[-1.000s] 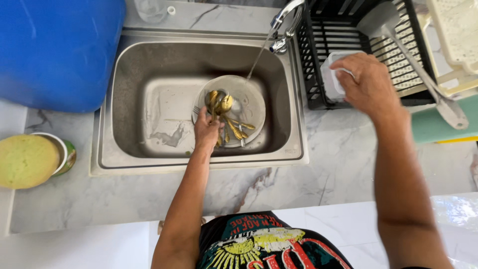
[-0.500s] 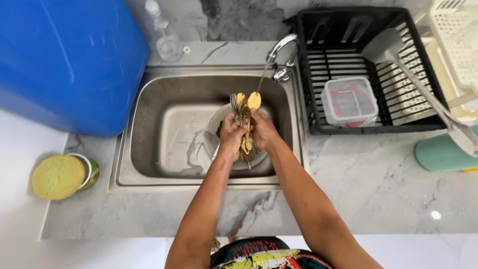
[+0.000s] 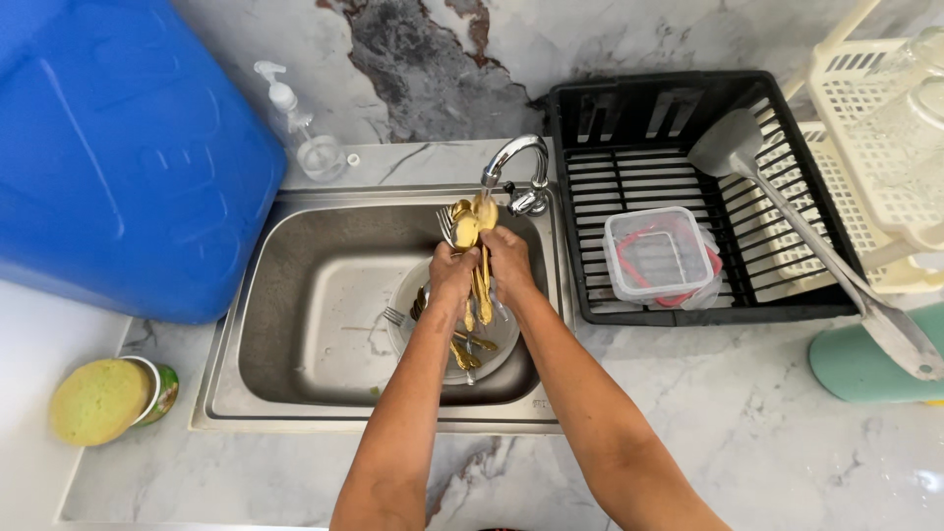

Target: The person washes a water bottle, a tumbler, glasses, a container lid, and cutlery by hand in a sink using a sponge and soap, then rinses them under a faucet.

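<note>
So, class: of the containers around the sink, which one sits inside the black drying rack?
The clear plastic food box with the red-trimmed lid; the blue water jug and soap pump bottle stand outside it.

Single head-worn view: looks steeply down from above, close over the stainless steel sink (image 3: 295, 324), facing the marble-patterned back wall (image 3: 433, 59).

White marble counter (image 3: 787, 442) veined in grey running around a steel sink (image 3: 295, 324), matching marble wall (image 3: 442, 59) rising behind with a dark patch, bright even daylight falling across everything, chrome tap (image 3: 516, 167) gleaming
</note>
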